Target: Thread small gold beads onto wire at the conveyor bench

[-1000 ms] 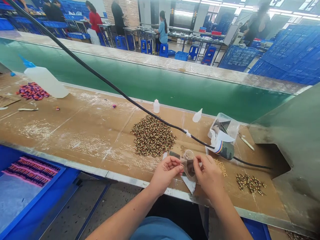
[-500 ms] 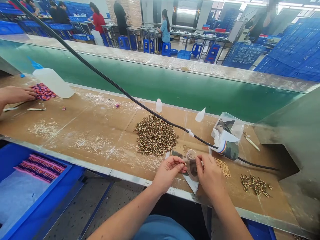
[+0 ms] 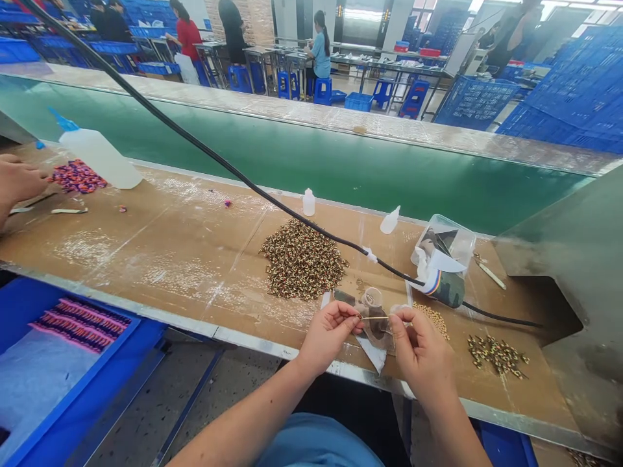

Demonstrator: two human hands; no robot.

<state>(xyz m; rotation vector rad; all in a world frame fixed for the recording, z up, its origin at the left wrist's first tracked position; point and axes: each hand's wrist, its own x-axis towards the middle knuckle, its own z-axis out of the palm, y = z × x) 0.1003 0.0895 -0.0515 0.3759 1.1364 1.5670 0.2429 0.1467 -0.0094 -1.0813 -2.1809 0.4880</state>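
Thin, pale pin (image 3: 374,317), and my left hand (image 3: 331,332) and right hand (image 3: 419,350) each pinched one end! The bead pile (image 3: 302,259) lay just beyond it, and a black cable (image 3: 341,243) crossed over that pile.

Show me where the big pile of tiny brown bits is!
Head view: the big pile of brown bits lies mid-bench, just beyond the left hand pinching a thin stick, with a small white bottle behind it.

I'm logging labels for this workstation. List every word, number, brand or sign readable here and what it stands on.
No text can be read anywhere.
Large white plastic squeeze bottle with blue nozzle: no label showing.
Small white dropper bottle: blank.
Clear plastic tub: no print legible.
Stacked blue plastic crates: too far to show any marking.
Thin pale stick pinched by left hand and right hand: unmarked.
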